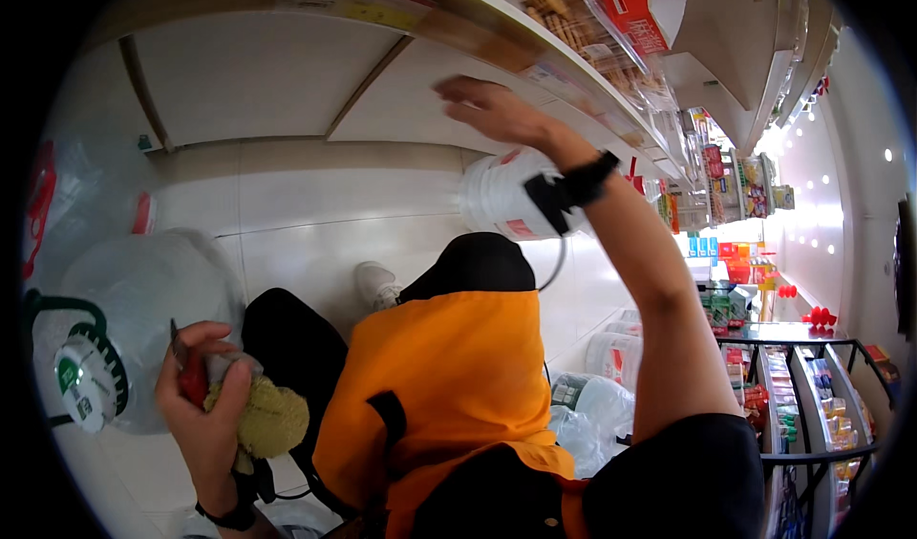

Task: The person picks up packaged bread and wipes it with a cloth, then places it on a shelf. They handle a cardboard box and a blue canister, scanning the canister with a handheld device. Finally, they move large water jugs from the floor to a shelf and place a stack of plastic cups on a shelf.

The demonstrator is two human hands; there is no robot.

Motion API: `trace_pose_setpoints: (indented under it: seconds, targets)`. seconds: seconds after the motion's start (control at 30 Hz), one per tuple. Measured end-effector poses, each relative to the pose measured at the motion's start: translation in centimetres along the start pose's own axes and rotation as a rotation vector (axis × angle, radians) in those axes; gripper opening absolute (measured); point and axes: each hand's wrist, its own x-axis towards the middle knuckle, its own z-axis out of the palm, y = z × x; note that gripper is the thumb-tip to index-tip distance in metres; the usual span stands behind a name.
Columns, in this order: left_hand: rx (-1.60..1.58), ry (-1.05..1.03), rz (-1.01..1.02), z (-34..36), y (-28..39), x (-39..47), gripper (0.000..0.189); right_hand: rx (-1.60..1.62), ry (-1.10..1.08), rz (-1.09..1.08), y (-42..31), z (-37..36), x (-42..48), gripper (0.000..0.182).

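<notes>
My left hand (208, 396), at the lower left, grips a yellowish-green cloth (271, 418) together with a small red-handled tool (192, 378) whose dark metal tip points up; the exact kind of tool cannot be told. My right hand (491, 109) is blurred, with its fingers apart and nothing in it. It hovers in front of the white lower panel (419, 102) of a store shelf, below the shelf's price-label edge (358, 5). Black straps with a device sit on both wrists. An orange apron (458, 374) covers my lap above black trousers.
Large clear water jugs (157, 309), one with a green handle, stand at the left. White plastic buckets (516, 195) stand beside the shelf, and more bottles (584, 424) lie to the right. Packaged snacks (573, 30) fill the shelf above. A black-framed goods rack (809, 396) stands at the right.
</notes>
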Motion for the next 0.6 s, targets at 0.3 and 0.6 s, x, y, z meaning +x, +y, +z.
trace_pose_setpoints:
  seconds: [0.3, 0.6]
  targets:
    - [-0.038, -0.024, 0.046, -0.2, 0.0, -0.2, 0.025, -0.108, 0.17, 0.351, 8.6, -1.1, -20.1, 0.033]
    - [-0.037, -0.01, 0.084, -0.7, -0.1, 0.1, 0.02, 0.089, 0.254, 0.685, 12.8, -2.0, -26.3, 0.05]
